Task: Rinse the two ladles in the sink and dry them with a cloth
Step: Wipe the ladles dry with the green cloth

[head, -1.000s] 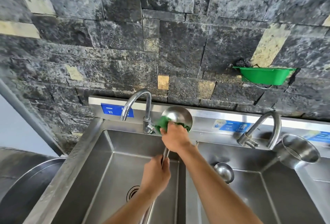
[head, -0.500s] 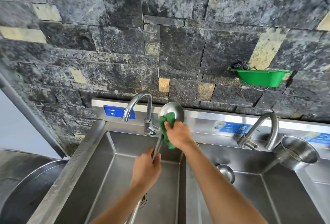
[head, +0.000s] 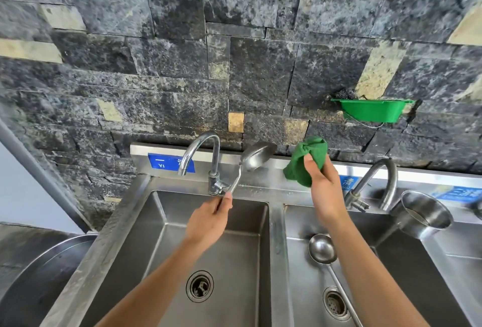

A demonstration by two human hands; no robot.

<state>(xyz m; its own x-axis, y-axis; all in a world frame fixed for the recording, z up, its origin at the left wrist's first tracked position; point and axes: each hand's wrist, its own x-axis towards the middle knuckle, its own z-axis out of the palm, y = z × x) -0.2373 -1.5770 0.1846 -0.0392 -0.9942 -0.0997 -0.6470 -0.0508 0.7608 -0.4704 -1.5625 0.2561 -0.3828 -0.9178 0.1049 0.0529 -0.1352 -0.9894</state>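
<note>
My left hand (head: 208, 219) grips the handle of a steel ladle (head: 254, 158), holding it upright over the left sink basin (head: 245, 248) with its bowl near the back ledge. My right hand (head: 323, 186) grips a bunched green cloth (head: 305, 161) to the right of the ladle bowl, apart from it. A second steel ladle (head: 322, 248) lies in the right sink basin (head: 386, 269), bowl up, its handle running toward me.
Two curved taps stand at the back, the left tap (head: 206, 154) and the right tap (head: 375, 183). A steel cup (head: 422, 214) leans at the right basin's rim. A green holder (head: 370, 111) hangs on the stone wall. A large metal pan (head: 39, 279) sits at left.
My right hand has pulled the green cloth off the ladle bowl and moved right. My left hand has slid up the handle, and the ladle bowl has tilted.
</note>
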